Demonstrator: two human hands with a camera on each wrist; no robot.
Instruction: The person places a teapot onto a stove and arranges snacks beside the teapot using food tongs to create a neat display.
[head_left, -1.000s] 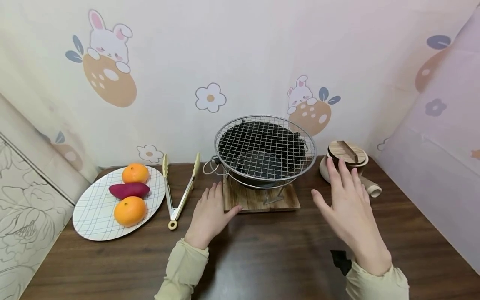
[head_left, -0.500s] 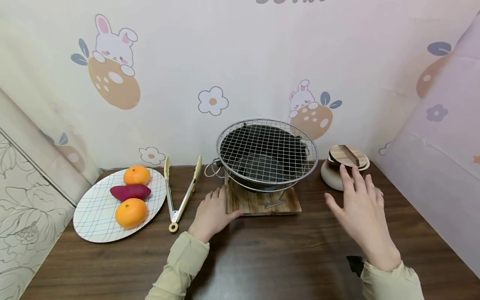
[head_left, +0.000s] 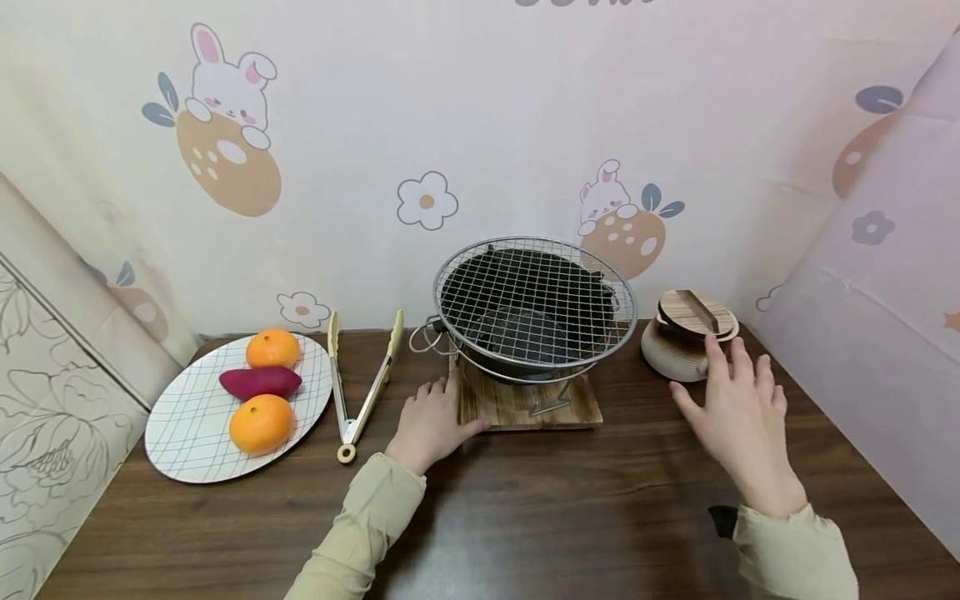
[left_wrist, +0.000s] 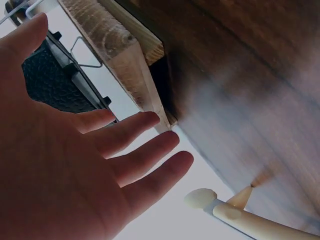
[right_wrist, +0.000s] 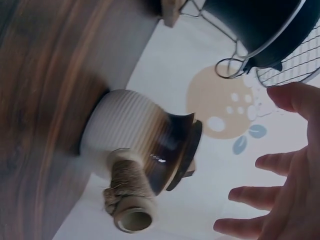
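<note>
With the clock centred on the round black grill (right_wrist: pixel 250 22) and 12 toward the wall, positions in the head view read as follows. Grill stands on the wooden board (head_left: pixel 498 407), wire mesh (head_left: pixel 525 275) over its top. Left hand (head_left: pixel 429 423) at between 7 and 8 o'clock, just beside the board's left edge; fingers extended and slightly spread, thumb out along the front edge. Contact with the board: cannot tell. Right hand (head_left: pixel 742 417) at 4 o'clock, fingers spread, thumb held apart; right wrist view shows a gap between it and the pot (head_left: pixel 667 354). Pot upright at 3 o'clock, wooden lid (head_left: pixel 682 310) on, twine-wrapped handle (right_wrist: pixel 131 182) projecting from its side. Tongs (head_left: pixel 377 383) at 8 o'clock, arms splayed. Plate (head_left: pixel 183 417) near 8:30, bearing two orange fruits (head_left: pixel 262 423) with a purple tuber (head_left: pixel 260 382) between.
</note>
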